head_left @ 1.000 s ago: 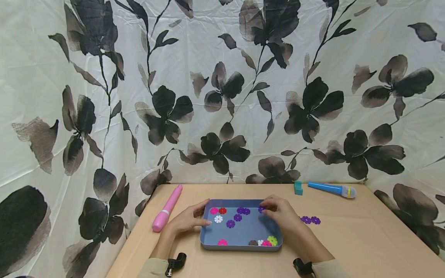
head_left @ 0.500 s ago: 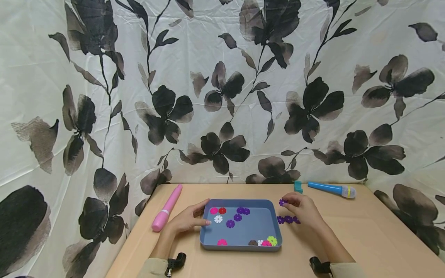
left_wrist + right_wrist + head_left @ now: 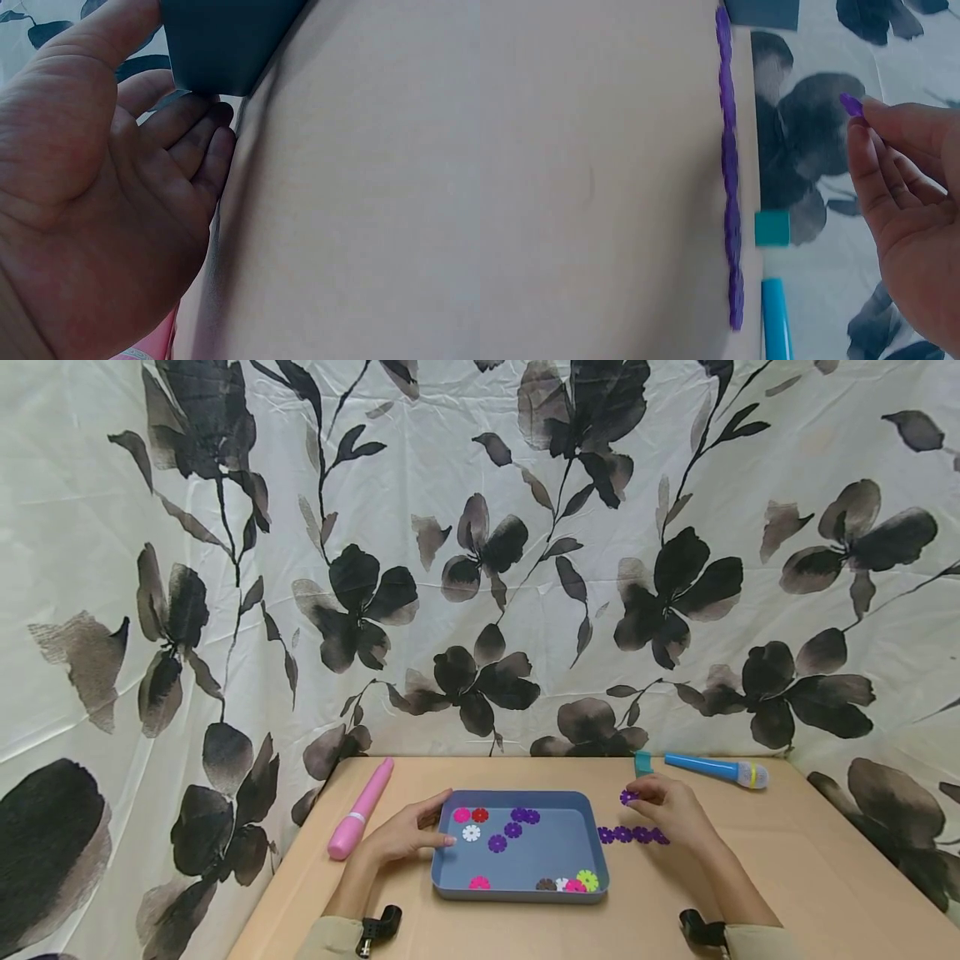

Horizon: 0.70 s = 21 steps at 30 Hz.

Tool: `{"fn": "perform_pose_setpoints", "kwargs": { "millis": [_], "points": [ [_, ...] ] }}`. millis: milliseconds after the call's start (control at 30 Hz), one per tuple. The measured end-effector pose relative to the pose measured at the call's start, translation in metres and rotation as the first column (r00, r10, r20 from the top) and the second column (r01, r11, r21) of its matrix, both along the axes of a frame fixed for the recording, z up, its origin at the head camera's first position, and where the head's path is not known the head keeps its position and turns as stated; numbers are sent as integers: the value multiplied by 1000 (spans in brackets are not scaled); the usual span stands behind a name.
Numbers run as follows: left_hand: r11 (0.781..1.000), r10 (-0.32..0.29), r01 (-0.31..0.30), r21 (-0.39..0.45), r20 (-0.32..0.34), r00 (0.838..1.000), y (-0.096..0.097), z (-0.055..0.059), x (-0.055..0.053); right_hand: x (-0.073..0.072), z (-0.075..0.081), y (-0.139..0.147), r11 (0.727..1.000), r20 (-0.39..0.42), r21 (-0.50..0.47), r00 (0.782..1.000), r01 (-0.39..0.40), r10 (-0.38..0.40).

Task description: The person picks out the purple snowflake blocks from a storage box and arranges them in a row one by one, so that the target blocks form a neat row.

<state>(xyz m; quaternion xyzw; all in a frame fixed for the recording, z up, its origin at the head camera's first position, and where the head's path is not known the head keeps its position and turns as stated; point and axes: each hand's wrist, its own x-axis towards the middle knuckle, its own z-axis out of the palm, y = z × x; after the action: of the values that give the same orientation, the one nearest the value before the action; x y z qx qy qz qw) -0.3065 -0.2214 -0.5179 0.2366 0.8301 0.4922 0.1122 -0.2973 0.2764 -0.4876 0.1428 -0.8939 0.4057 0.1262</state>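
Note:
My left hand [image 3: 405,832] holds the grey-blue tray [image 3: 525,895] by its left side, thumb over the rim and fingers along the outside. In the left wrist view the fingers curl at the tray's wall [image 3: 225,52]. Between thumb and fingertips my right hand [image 3: 675,810] pinches a purple flower-shaped piece [image 3: 628,797], raised above the table. Below it a row of several purple flower pieces [image 3: 623,834] lies on the table right of the tray. Inside the tray are purple flower pieces [image 3: 497,843], a white one [image 3: 471,833], a red one [image 3: 480,815] and a green one [image 3: 588,880], among others.
A pink microphone [image 3: 360,810] lies left of the tray. At the table's back right are a teal block [image 3: 642,763] and a blue toy microphone [image 3: 712,768]. A flower-printed cloth [image 3: 480,610] hangs behind the table [image 3: 787,860].
My right hand has carried the purple flower piece up out of the tray and to the right, over the row on the table. The left hand and tray stay put.

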Motion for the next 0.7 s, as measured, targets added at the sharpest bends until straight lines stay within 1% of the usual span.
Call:
{"fn": "perform_pose_setpoints", "kwargs": {
  "millis": [233, 467, 567, 700],
  "points": [
    [1000, -7, 7, 10, -5, 1000, 0, 0, 0, 0, -1, 28, 999, 72, 38, 997, 2, -5],
    [1000, -8, 7, 15, 12, 1000, -1, -1, -1, 3, -3, 54, 998, 173, 63, 985, 13, -24],
    [1000, -10, 9, 20, 15, 1000, -1, -1, -1, 5, -2, 64, 998, 198, 62, 980, 18, -30],
    [1000, -12, 11, 22, 15, 1000, 0, -1, -1, 7, -2, 76, 998, 202, 61, 979, 19, -31]
  ]
}}
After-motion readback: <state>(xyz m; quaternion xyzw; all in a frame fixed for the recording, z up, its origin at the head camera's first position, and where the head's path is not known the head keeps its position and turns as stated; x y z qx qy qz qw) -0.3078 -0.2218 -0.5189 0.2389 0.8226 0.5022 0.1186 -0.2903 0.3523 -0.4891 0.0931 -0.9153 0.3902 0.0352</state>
